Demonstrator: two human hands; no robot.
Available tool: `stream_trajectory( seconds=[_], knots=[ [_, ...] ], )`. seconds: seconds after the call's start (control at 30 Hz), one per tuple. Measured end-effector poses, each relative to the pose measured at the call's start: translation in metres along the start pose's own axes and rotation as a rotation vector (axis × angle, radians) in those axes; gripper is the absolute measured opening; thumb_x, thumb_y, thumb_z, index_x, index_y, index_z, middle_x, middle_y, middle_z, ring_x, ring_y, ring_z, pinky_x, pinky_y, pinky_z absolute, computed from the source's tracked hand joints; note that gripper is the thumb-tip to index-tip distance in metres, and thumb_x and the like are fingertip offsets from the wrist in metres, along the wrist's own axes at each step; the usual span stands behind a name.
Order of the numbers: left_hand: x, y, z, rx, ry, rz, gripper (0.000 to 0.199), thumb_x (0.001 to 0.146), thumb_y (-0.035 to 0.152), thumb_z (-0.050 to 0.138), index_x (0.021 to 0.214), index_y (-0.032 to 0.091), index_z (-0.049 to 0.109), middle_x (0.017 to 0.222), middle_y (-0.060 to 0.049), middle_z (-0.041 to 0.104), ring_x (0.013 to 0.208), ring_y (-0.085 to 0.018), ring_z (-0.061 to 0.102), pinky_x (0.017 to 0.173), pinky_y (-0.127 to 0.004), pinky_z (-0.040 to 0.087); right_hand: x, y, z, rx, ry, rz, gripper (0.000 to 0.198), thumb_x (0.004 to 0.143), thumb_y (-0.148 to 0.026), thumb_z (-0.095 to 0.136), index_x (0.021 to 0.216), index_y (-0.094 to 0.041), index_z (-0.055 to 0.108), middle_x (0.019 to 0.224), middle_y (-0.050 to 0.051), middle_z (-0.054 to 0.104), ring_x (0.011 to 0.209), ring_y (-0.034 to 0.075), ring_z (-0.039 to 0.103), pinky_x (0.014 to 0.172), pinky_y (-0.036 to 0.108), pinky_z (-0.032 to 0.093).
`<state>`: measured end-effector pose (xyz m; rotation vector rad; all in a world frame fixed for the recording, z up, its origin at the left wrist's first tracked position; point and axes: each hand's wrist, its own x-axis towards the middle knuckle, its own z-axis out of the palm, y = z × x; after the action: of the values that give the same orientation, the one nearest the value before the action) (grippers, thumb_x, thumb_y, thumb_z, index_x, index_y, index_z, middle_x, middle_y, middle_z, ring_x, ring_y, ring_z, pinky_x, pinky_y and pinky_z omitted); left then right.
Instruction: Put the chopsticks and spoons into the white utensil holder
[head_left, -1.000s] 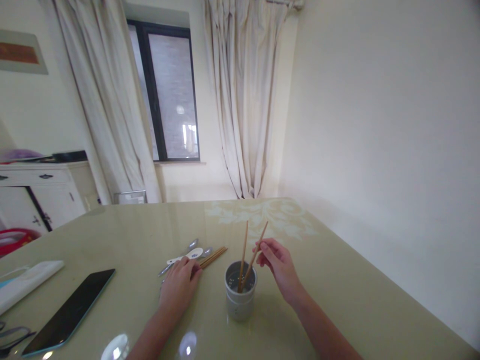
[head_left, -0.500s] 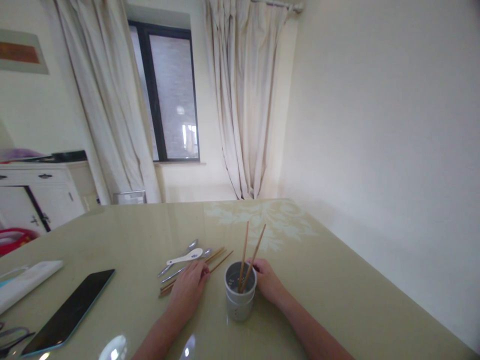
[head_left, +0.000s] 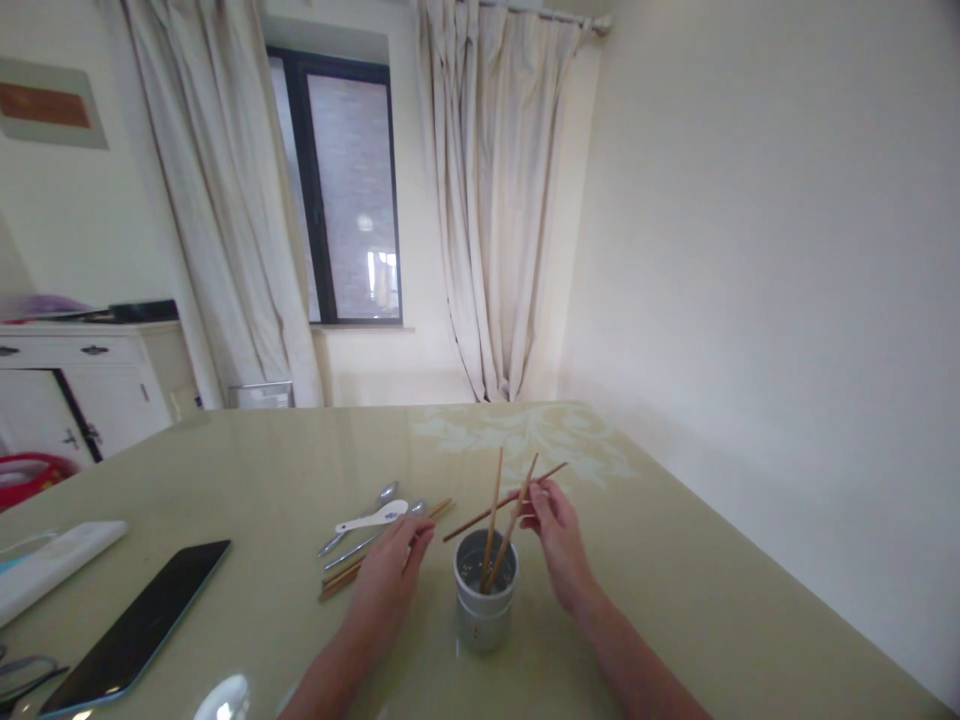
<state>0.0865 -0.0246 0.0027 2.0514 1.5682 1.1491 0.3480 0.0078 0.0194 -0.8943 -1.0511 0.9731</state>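
Lifted since half a second ago: right hand (head_left: 559,535), now pinching one chopstick (head_left: 504,502) slantwise above white holder (head_left: 484,600) near table (head_left: 675,560) edge. Already two sticks (head_left: 496,520) upright inside. Left hand (head_left: 390,580) spread flat, fingertips pressing loose chopsticks (head_left: 352,572) beside spoons (head_left: 371,520) further back. Possibly knocked over: light holder, if tip catches rim or leaning sticks.

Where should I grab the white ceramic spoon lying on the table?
Take the white spoon by its slim handle, the left end, pinching from above. It lies flat among metal spoons, with the left hand just to its right, so that end is the freest.
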Motion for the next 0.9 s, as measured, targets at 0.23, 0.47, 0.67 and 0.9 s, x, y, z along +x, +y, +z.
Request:
stream_trajectory(
  seconds=[0.23,0.47,0.67,0.9],
  knots=[
    [0.005,-0.027,-0.023,0.490,-0.068,-0.115,0.021,0.102,0.026,0.052,0.100,0.023,0.073,0.109,-0.008,0.076,0.108,-0.026,0.069,0.099,-0.038,0.049,0.029,-0.033,-0.056,0.139,0.452,-0.232,0.056,0.072,-0.070,0.089,0.090,-0.020,0.069,0.068,-0.002,0.069,0.059,0.014,0.058,0.056,0.025,0.048],
    [0.004,-0.032,-0.019,0.529,-0.136,-0.145,0.020,0.103,0.025,0.053,0.102,0.025,0.073,0.112,-0.006,0.076,0.111,-0.024,0.069,0.099,-0.033,0.047,0.011,-0.051,-0.036,0.213,0.226,-0.240,0.046,0.080,-0.061,0.089,0.096,-0.021,0.072,0.068,-0.001,0.068,0.059,0.013,0.058,0.055,0.025,0.047],
    [0.005,-0.033,-0.020,0.470,-0.131,-0.178,0.019,0.102,0.024,0.054,0.101,0.023,0.073,0.109,-0.006,0.076,0.108,-0.023,0.070,0.096,-0.033,0.047,-0.004,-0.053,-0.018,0.156,0.085,-0.249,0.041,0.087,-0.060,0.085,0.100,-0.022,0.076,0.073,0.001,0.070,0.061,0.014,0.058,0.057,0.026,0.048],
    [0.004,-0.029,-0.021,0.420,-0.136,-0.164,0.022,0.101,0.026,0.052,0.100,0.022,0.073,0.110,-0.007,0.076,0.108,-0.024,0.070,0.097,-0.035,0.049,-0.010,-0.054,-0.012,0.117,0.008,-0.202,0.043,0.087,-0.062,0.084,0.103,-0.022,0.079,0.076,0.003,0.071,0.062,0.015,0.059,0.059,0.028,0.049]
  ],
)
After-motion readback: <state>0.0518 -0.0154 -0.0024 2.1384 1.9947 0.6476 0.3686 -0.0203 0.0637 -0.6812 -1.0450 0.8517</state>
